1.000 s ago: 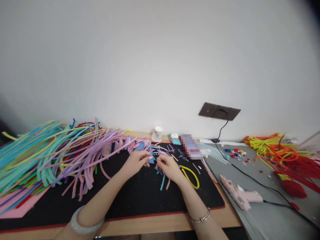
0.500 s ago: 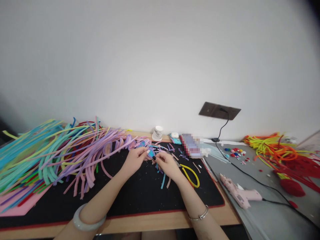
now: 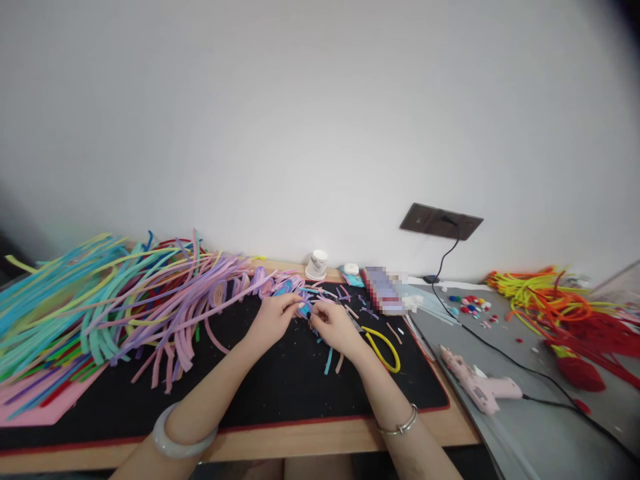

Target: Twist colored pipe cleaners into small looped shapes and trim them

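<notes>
My left hand [image 3: 274,320] and my right hand [image 3: 336,325] meet over the middle of the black mat [image 3: 295,393]. Between their fingertips is a small blue and lilac pipe-cleaner piece [image 3: 304,309], pinched from both sides. Its exact shape is partly covered by the fingers. Just behind it lie rolled pink, purple and blue pipe-cleaner coils [image 3: 281,285]. Short cut pipe-cleaner bits [image 3: 328,361] are scattered beneath and beside my right hand. Yellow-handled pliers or scissors [image 3: 391,360] rest to the right of that hand, their working end partly hidden.
Long pastel pipe cleaners [image 3: 165,300] heap on the left. A white cup [image 3: 317,265] and a blurred phone-like object [image 3: 384,291] stand at the back. Rightward are a pink glue gun [image 3: 477,381], its black cable [image 3: 505,353], pompoms [image 3: 470,305] and orange-yellow pipe cleaners [image 3: 555,293].
The fingers of my right hand have curled in and turned slightly around the piece. A small black round spot at the fingertips shows less now. The view has shifted slightly.
</notes>
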The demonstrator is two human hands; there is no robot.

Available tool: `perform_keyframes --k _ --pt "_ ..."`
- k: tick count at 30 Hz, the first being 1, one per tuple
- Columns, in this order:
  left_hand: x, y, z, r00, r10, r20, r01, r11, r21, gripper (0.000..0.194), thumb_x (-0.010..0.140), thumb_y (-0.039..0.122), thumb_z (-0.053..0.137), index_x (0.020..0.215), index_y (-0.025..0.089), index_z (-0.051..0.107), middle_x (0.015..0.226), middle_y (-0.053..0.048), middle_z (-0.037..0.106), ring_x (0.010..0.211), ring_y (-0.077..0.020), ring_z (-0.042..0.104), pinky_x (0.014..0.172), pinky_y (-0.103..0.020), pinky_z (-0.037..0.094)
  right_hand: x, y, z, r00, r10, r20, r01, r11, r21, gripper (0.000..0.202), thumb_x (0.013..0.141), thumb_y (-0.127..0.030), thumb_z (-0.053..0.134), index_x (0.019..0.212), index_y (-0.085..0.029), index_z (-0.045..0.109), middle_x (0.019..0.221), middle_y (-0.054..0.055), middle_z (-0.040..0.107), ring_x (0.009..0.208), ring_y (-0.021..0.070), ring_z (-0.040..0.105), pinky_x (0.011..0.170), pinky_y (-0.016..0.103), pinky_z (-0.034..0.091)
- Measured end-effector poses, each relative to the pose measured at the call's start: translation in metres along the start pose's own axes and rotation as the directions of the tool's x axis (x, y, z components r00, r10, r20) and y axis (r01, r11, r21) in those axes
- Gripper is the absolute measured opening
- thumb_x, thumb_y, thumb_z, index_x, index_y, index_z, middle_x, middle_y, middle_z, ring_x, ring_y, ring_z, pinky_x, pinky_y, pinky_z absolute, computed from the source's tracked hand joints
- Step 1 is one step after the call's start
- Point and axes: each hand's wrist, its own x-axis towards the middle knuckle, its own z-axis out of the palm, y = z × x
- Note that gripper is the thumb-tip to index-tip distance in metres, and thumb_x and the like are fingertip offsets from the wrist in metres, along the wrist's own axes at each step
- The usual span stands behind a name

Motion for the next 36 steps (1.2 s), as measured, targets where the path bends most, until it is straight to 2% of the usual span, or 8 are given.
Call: perform_keyframes --k 7,12,17,19,22,27,30,36 --pt "0.001 0.001 0.000 0.999 -0.005 0.039 0.007 0.999 -0.047 0.024 0.084 0.031 0.054 0.099 0.020 0.068 0.089 -0.005 0.073 0.079 -0.0200 0.067 0.073 -0.030 0.052 0.000 0.000 -0.008 0.997 0.057 0.060 -0.057 0.998 0.002 0.017 0.077 -0.013 0.046 0.061 -0.018 0.049 0.052 -0.005 0.048 0.050 0.0095 0.043 0.051 0.021 0.029" --pt "0.000 0.006 -0.001 0.998 0.025 0.052 -0.029 0.996 0.079 0.021 0.086 0.029 0.051 0.076 0.019 0.066 0.067 -0.001 0.068 0.062 -0.0170 0.062 0.063 -0.028 0.046 0.000 -0.007 -0.011 0.996 0.012 0.091 -0.008 0.999 -0.047 0.017 0.075 -0.010 0.046 0.060 -0.017 0.052 0.056 -0.004 0.051 0.053 0.0097 0.045 0.053 0.021 0.030" --pt "0.001 0.001 -0.007 0.993 0.007 -0.118 -0.003 0.999 0.039 0.020 0.086 0.031 0.050 0.084 0.021 0.067 0.075 -0.002 0.069 0.069 -0.0195 0.063 0.066 -0.030 0.047 0.009 -0.009 -0.012 0.998 0.053 0.021 -0.052 0.998 -0.039 0.017 0.076 -0.010 0.045 0.061 -0.018 0.051 0.058 -0.003 0.053 0.055 0.0101 0.047 0.055 0.021 0.032" --pt "0.003 -0.006 -0.010 0.954 -0.113 -0.279 0.080 0.989 -0.127 0.023 0.087 0.033 0.048 0.094 0.022 0.066 0.081 -0.004 0.070 0.073 -0.0208 0.064 0.065 -0.031 0.049 0.018 -0.007 -0.013 0.991 0.121 -0.051 -0.123 0.992 -0.037 0.017 0.076 -0.011 0.045 0.061 -0.017 0.051 0.057 -0.003 0.053 0.055 0.0103 0.047 0.055 0.021 0.032" --pt "0.007 -0.016 -0.013 0.838 -0.309 -0.449 0.127 0.912 -0.389 0.024 0.085 0.036 0.049 0.090 0.019 0.064 0.075 -0.005 0.066 0.061 -0.0174 0.059 0.051 -0.025 0.045 0.040 -0.007 -0.012 0.972 0.208 -0.111 -0.215 0.976 -0.046 0.017 0.074 -0.014 0.050 0.057 -0.017 0.050 0.054 -0.003 0.051 0.055 0.0107 0.047 0.054 0.022 0.030" --pt "0.009 -0.023 -0.017 0.715 -0.543 -0.439 0.119 0.714 -0.690 0.021 0.076 0.038 0.054 0.076 0.017 0.057 0.056 0.003 0.051 0.043 -0.0085 0.042 0.040 -0.018 0.031 0.081 -0.011 0.008 0.968 0.251 -0.031 -0.252 0.967 -0.045 0.030 0.073 -0.021 0.056 0.046 -0.018 0.042 0.043 -0.005 0.035 0.046 0.0096 0.038 0.047 0.023 0.025" --pt "0.009 -0.022 -0.018 0.695 -0.573 -0.433 0.114 0.684 -0.721 0.024 0.074 0.042 0.054 0.075 0.018 0.053 0.054 0.006 0.046 0.041 -0.0068 0.038 0.039 -0.017 0.029 0.096 -0.012 0.021 0.970 0.244 -0.014 -0.244 0.968 -0.059 0.035 0.077 -0.023 0.054 0.044 -0.018 0.042 0.041 -0.005 0.035 0.045 0.0097 0.037 0.047 0.023 0.026" --pt "0.008 -0.021 -0.013 0.733 -0.571 -0.369 0.187 0.692 -0.698 0.024 0.075 0.042 0.052 0.069 0.019 0.050 0.048 0.009 0.035 0.034 -0.0051 0.027 0.034 -0.016 0.018 0.097 -0.006 0.022 0.974 0.207 -0.092 -0.218 0.968 -0.128 0.039 0.082 -0.023 0.047 0.043 -0.019 0.041 0.041 -0.003 0.035 0.046 0.0110 0.037 0.050 0.025 0.024"
